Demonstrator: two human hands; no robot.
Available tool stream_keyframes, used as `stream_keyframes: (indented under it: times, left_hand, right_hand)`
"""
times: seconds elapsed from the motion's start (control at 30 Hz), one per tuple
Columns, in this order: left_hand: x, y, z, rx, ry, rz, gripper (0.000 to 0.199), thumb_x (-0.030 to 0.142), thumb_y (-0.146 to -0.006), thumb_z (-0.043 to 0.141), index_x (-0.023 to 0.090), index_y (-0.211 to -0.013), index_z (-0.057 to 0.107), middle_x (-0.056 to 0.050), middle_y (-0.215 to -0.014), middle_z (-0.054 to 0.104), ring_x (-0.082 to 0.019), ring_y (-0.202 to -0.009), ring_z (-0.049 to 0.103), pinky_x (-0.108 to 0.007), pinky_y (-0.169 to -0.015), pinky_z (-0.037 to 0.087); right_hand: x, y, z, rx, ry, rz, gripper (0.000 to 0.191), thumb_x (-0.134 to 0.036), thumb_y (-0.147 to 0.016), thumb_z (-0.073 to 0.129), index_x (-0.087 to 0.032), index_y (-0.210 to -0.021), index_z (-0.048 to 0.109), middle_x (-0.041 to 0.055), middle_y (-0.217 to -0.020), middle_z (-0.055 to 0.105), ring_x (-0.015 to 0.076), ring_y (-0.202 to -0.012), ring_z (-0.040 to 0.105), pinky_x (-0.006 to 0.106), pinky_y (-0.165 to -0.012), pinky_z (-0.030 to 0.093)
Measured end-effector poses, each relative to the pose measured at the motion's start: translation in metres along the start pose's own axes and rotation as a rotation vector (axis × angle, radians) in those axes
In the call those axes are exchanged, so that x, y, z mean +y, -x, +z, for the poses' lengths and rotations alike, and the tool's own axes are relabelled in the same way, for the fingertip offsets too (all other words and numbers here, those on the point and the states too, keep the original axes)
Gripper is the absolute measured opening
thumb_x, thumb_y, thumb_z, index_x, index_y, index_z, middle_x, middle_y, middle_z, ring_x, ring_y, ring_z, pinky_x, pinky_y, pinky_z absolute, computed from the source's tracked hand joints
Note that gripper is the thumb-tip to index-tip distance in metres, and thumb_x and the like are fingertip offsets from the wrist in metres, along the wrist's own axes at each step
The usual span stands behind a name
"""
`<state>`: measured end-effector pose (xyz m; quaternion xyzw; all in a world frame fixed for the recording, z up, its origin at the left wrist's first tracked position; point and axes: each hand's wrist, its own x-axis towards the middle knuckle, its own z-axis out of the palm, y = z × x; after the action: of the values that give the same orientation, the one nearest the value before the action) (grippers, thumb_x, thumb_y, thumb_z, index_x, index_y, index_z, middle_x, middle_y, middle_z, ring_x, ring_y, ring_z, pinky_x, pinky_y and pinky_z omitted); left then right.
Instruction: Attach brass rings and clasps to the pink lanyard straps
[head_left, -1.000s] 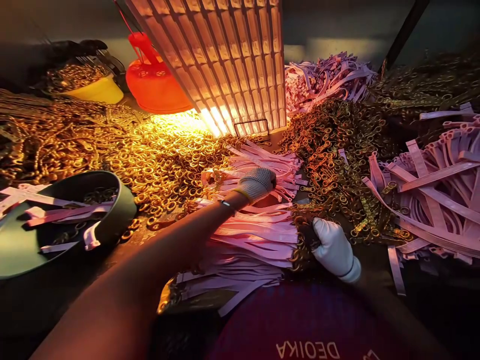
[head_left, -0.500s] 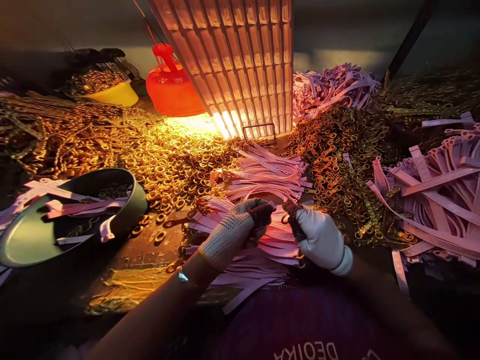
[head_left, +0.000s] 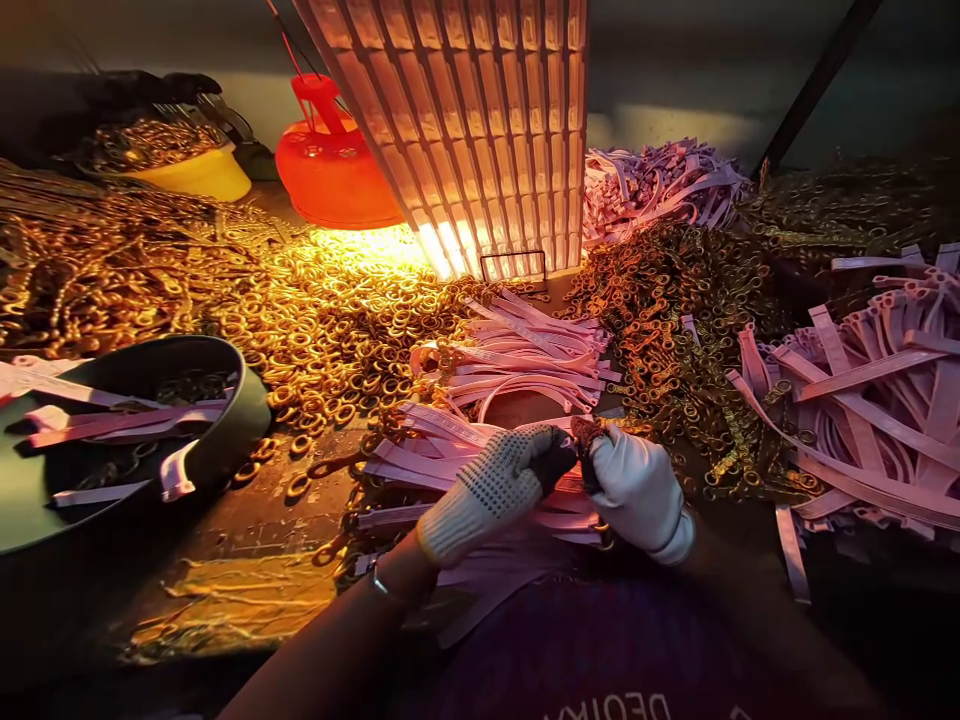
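Observation:
My left hand, in a pale glove with dark dots and dark fingertips, is closed on the end of a pink strap. Against it, my right hand, in a white glove with dark fingertips, pinches a small metal ring that its fingers now mostly hide. Both sets of fingertips meet. Below and behind them lies a stack of pink straps, with metal fittings at some ends. Another bundle of pink straps lies just beyond.
Gold rings heap under a red lamp beside a ribbed panel. Metal clasps and a large strap pile lie right. A green basin with straps stands left, a yellow container behind.
My hands have come together: the left moved right, bringing the strap end to the right hand's fingertips. The ring seen there earlier is now mostly covered. The view has shifted slightly.

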<state>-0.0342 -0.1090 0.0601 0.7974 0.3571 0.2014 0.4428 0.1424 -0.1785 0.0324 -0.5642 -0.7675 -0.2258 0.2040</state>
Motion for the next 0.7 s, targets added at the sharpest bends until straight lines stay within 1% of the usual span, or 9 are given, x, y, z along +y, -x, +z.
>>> stream_keyframes:
  times: [0.07,0.13,0.2,0.23,0.3,0.37,0.47,0.57,0.7]
  left_hand:
    - [-0.002,-0.003,0.002,-0.067,0.014,-0.012,0.027,0.03,-0.095,0.052,0.018,-0.072,0.06,0.0,-0.069,0.061,-0.014,-0.065,0.049,-0.026,-0.059,0.038]
    - [-0.002,-0.005,0.005,-0.088,0.027,-0.012,0.02,0.025,-0.091,0.056,0.018,-0.074,0.064,-0.003,-0.074,0.065,-0.017,-0.069,0.054,-0.028,-0.064,0.043]
    - [-0.001,-0.006,0.007,-0.061,0.043,-0.011,0.016,0.022,-0.088,0.057,0.018,-0.075,0.066,-0.004,-0.076,0.067,-0.018,-0.069,0.055,-0.029,-0.066,0.044]
    - [0.0,-0.006,0.007,-0.043,0.059,-0.031,0.018,0.024,-0.089,0.057,0.018,-0.074,0.066,-0.003,-0.072,0.066,-0.017,-0.066,0.053,-0.029,-0.064,0.043]
    - [0.003,-0.005,0.007,-0.012,0.122,-0.124,0.025,0.031,-0.092,0.056,0.019,-0.072,0.063,0.001,-0.061,0.058,-0.014,-0.057,0.047,-0.026,-0.056,0.039]
    - [0.006,-0.003,0.006,0.024,0.189,-0.226,0.029,0.037,-0.093,0.056,0.018,-0.072,0.062,0.004,-0.054,0.051,-0.011,-0.051,0.041,-0.024,-0.052,0.035]
    - [0.005,0.001,0.008,0.035,0.217,-0.256,0.028,0.038,-0.092,0.057,0.018,-0.074,0.065,0.004,-0.054,0.05,-0.011,-0.05,0.04,-0.023,-0.051,0.034]
    - [-0.001,0.004,0.013,0.008,0.192,-0.231,0.025,0.035,-0.091,0.058,0.017,-0.076,0.067,0.003,-0.057,0.052,-0.011,-0.053,0.042,-0.023,-0.053,0.034]
    - [-0.009,0.004,0.019,0.007,0.143,-0.188,0.024,0.031,-0.089,0.058,0.016,-0.072,0.066,0.002,-0.063,0.055,-0.012,-0.061,0.045,-0.023,-0.058,0.036]
  right_hand:
    - [0.003,0.003,0.005,-0.001,-0.006,-0.024,0.018,-0.012,-0.091,0.046,-0.018,-0.079,0.058,0.0112,-0.077,0.064,0.0197,-0.059,0.047,0.033,-0.058,0.029]
    - [0.006,0.003,0.006,-0.08,-0.053,-0.029,0.013,-0.014,-0.091,0.049,-0.018,-0.084,0.06,0.0116,-0.079,0.064,0.0205,-0.062,0.05,0.033,-0.058,0.032]
    - [0.01,-0.001,0.002,-0.198,-0.116,0.02,0.008,-0.015,-0.087,0.054,-0.016,-0.09,0.061,0.0118,-0.081,0.065,0.0222,-0.067,0.055,0.032,-0.061,0.036]
    - [0.011,-0.004,-0.002,-0.258,-0.141,0.057,0.011,-0.014,-0.085,0.055,-0.016,-0.092,0.062,0.0119,-0.083,0.065,0.023,-0.07,0.057,0.033,-0.063,0.039]
    - [0.014,-0.013,-0.012,-0.372,-0.186,0.111,0.018,-0.01,-0.083,0.054,-0.016,-0.098,0.063,0.0113,-0.087,0.067,0.0231,-0.074,0.061,0.032,-0.066,0.041]
    - [0.016,-0.02,-0.02,-0.484,-0.241,0.12,0.02,-0.012,-0.087,0.055,-0.016,-0.105,0.063,0.0098,-0.09,0.069,0.0223,-0.076,0.063,0.031,-0.067,0.042]
    - [0.019,-0.024,-0.022,-0.597,-0.31,0.111,0.023,-0.016,-0.088,0.059,-0.017,-0.11,0.064,0.0082,-0.092,0.072,0.0219,-0.08,0.067,0.029,-0.066,0.041]
    - [0.019,-0.019,-0.013,-0.603,-0.327,0.05,0.024,-0.01,-0.084,0.056,-0.015,-0.107,0.064,0.0083,-0.088,0.073,0.0212,-0.079,0.067,0.029,-0.065,0.04]
    - [0.018,-0.012,-0.001,-0.532,-0.288,-0.129,0.016,-0.009,-0.086,0.053,-0.013,-0.098,0.063,0.0095,-0.08,0.07,0.0207,-0.07,0.064,0.03,-0.06,0.036]
